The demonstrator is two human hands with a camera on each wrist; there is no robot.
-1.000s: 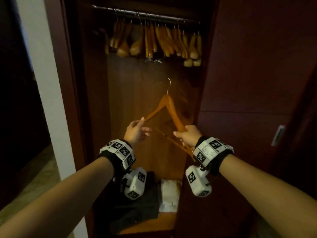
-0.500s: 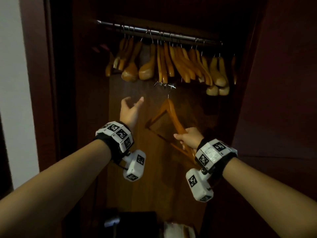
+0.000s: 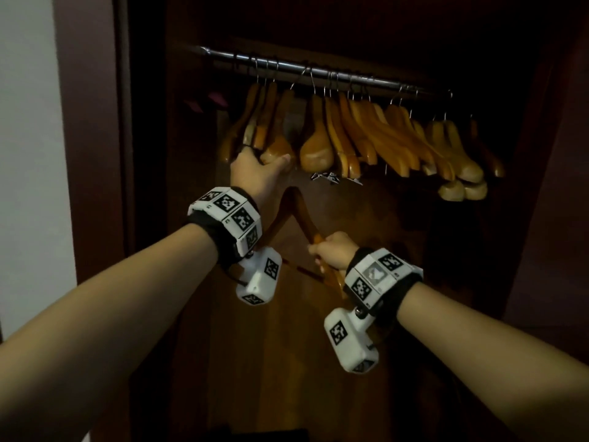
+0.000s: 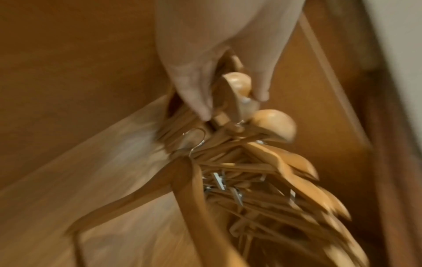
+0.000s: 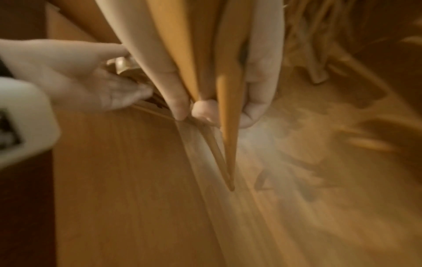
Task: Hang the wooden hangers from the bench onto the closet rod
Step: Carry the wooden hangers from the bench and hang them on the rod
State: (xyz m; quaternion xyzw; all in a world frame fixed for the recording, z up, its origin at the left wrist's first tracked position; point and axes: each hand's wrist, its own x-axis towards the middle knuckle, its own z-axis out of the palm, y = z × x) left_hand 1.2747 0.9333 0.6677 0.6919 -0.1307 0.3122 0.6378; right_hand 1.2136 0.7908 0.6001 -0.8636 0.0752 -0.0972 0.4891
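Wooden hanger point(image 3: 302, 215), one, is below the closet rod point(image 3: 318, 71), gripped by its right shoulder in the curled fingers of the right hand point(image 3: 331, 252). Over a dozen hung hangers point(image 3: 366, 138) crowd the rod, too bunched to count exactly. The raised left hand point(image 3: 255, 173) pinches the leftmost ends

Right hand point(image 5: 205, 75) gripping an orange-brown wooden hanger point(image 5: 228, 117).
Fingers point(image 5: 175, 94) curl round its arm; left hand point(image 5: 91, 86) beside, blurred.
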